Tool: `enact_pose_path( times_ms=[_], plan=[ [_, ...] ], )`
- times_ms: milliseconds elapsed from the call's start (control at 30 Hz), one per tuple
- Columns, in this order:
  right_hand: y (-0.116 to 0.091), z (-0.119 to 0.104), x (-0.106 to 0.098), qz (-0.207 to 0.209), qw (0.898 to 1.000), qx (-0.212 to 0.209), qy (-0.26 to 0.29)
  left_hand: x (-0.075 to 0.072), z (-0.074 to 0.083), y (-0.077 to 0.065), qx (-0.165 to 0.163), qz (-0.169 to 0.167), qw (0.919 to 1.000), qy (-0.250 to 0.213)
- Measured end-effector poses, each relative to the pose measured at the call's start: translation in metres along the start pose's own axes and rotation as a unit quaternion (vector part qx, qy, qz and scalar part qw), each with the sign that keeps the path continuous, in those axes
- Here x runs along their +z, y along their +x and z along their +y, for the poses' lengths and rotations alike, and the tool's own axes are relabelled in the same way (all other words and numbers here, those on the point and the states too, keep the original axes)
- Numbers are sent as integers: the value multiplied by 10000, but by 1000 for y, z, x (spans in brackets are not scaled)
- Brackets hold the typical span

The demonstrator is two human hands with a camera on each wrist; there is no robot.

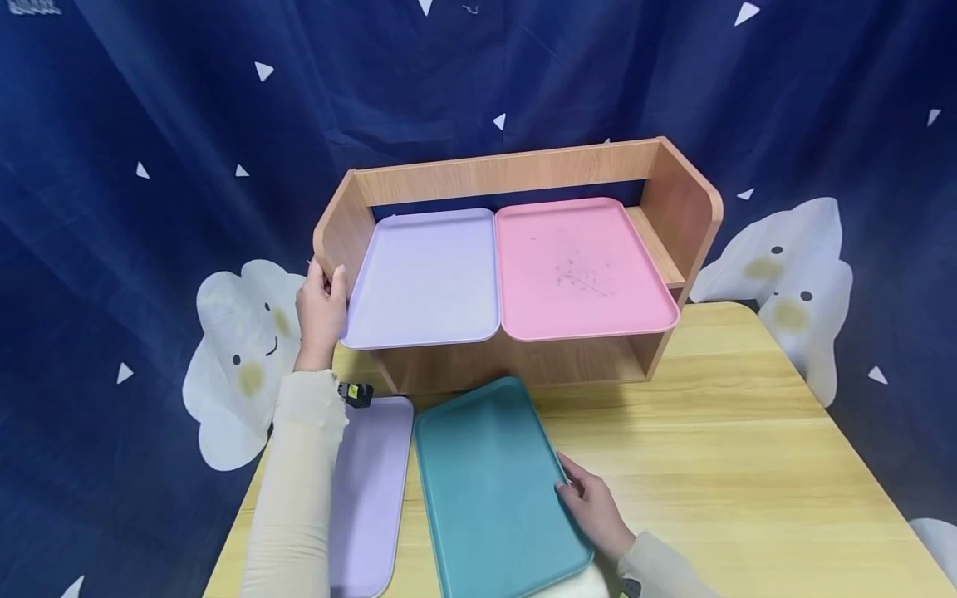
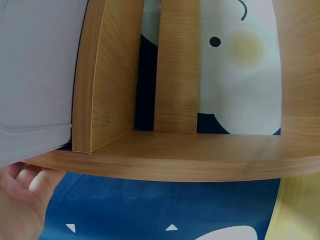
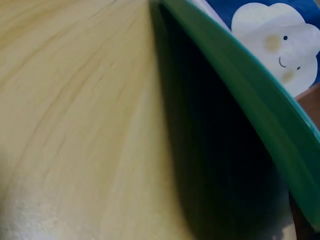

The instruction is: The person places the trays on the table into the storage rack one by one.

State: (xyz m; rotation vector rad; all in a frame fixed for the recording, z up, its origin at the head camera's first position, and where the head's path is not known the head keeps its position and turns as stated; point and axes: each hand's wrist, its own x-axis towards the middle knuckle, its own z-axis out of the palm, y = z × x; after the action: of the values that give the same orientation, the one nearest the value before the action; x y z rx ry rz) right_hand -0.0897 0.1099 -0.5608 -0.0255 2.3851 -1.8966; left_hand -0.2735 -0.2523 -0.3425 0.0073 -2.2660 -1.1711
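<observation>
A small wooden shelf (image 1: 508, 174) stands at the back of the table. On its upper board lie a lavender tray (image 1: 426, 278) at left and a pink tray (image 1: 583, 274) at right, side by side. My left hand (image 1: 321, 316) grips the shelf's left side panel, with the thumb on the lavender tray's side; in the left wrist view its fingers are against the panel's outer face. Toward the front, my right hand (image 1: 594, 507) pinches the right edge of a teal tray (image 1: 493, 490). That edge is lifted off the table in the right wrist view.
Another lavender tray (image 1: 370, 498) lies on the table (image 1: 748, 465) under my left forearm, left of the teal one. Below the shelf's upper board is a lower compartment (image 1: 516, 361). A dark blue curtain (image 1: 463, 75) hangs behind. Something white (image 1: 579, 585) shows under the teal tray's near corner.
</observation>
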Motion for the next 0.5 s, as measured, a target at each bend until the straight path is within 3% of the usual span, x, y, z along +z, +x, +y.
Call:
enact_pose_path(
  times_ms=[267, 500],
  plan=[
    [-1, -13, -8, -56, 9991, -418, -75, 0, -1, 0, 41, -14, 10000, -3],
    [3, -25, -20, 38, 9982, -515, -289, 0, -1, 0, 35, -20, 10000, -14]
  ],
)
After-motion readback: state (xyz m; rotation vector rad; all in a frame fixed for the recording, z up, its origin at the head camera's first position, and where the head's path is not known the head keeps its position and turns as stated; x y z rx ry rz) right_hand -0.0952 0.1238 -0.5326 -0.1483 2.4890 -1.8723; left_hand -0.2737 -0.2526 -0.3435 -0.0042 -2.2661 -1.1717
